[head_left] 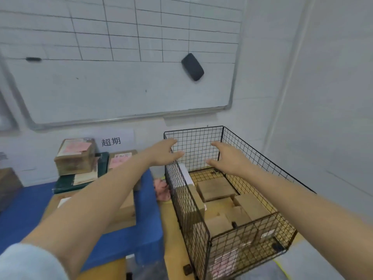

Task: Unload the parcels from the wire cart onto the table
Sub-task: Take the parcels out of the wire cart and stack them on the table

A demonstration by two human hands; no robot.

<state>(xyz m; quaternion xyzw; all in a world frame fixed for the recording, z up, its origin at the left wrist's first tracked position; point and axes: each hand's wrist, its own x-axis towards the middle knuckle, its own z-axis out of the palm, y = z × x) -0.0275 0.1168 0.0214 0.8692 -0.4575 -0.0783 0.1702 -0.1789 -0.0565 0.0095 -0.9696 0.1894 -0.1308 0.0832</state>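
Note:
A black wire cart stands at the right, open on top, with several brown cardboard parcels lying inside and a white packet leaning against its left wall. Both my arms reach forward over it. My left hand hovers above the cart's far left corner, fingers apart and holding nothing. My right hand is held over the cart's far end, also spread and holding nothing. The blue table lies left of the cart and carries parcels, partly hidden by my left forearm.
A whiteboard with a black eraser hangs on the wall behind. A green box and a paper sign with characters sit at the table's back. Pink material lies between table and cart. The floor is yellowish.

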